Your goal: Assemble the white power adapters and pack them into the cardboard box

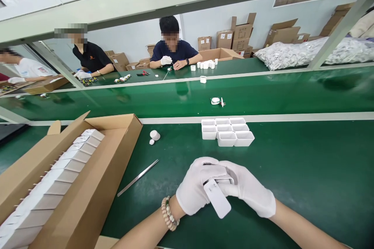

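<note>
My left hand (194,186) and my right hand (251,188), both in white gloves, meet above the green worktop. Their fingers are closed around a white plastic case (226,181), mostly hidden between the gloves. From under the left fingers a flat white panel with rounded corners (218,199) sticks out, slanting toward me; whether it is joined to the case I cannot tell. Just beyond my hands stands a cluster of several open white plastic cases (227,139). Metal tweezers (138,177) lie on the worktop left of my left hand.
An open cardboard box (117,163) on the left holds a row of white cases (55,179). Near its corner sit two small white round pieces (154,135). Beyond a pale rail, a green belt (277,93) carries small white parts (215,101). Co-workers (175,52) sit across.
</note>
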The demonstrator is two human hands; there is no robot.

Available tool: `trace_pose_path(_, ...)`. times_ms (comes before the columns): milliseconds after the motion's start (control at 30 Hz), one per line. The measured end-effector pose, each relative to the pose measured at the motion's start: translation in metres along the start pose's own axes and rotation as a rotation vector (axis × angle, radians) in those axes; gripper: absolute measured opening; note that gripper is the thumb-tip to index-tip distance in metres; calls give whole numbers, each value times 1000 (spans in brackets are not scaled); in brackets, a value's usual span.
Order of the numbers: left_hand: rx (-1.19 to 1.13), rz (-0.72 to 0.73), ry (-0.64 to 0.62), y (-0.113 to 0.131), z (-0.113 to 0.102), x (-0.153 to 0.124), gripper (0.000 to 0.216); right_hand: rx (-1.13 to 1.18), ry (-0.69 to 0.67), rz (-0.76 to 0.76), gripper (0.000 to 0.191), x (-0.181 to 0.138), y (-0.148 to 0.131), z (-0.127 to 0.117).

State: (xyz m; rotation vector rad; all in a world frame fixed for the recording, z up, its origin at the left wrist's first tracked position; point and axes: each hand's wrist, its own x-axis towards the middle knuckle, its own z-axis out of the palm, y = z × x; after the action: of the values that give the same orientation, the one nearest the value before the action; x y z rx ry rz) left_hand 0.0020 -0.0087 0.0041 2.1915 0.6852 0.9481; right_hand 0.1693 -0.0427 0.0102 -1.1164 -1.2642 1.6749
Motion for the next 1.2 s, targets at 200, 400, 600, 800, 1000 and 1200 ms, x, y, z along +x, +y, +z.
trace_pose_path(200, -47, -35, -23, -2, -1, -3, 30, 44, -14, -44, 16, -5, -7, 4)
trace_pose_path(400, -63, -39, -53, -7, -1, -7, 38, 154, -50, -35, 18, -8, -5, 6)
trace_pose_path(600, -83, 2, -63, -1, -2, -5, 36, 185, -6, -24, 14, -9, -2, 8)
trace_pose_path(800, -230, -120, -43, -5, 2, -12, 32, 99, 9, 13, 20, -5, -1, 7)
trace_pose_path(1000, -374, -267, -18, -10, -1, -13, 35, -54, -65, -121, 33, -3, -3, 6)
trace_pose_path(1200, -426, -316, -24, -8, -1, -12, 34, -83, -69, -122, 33, -4, -3, 4)
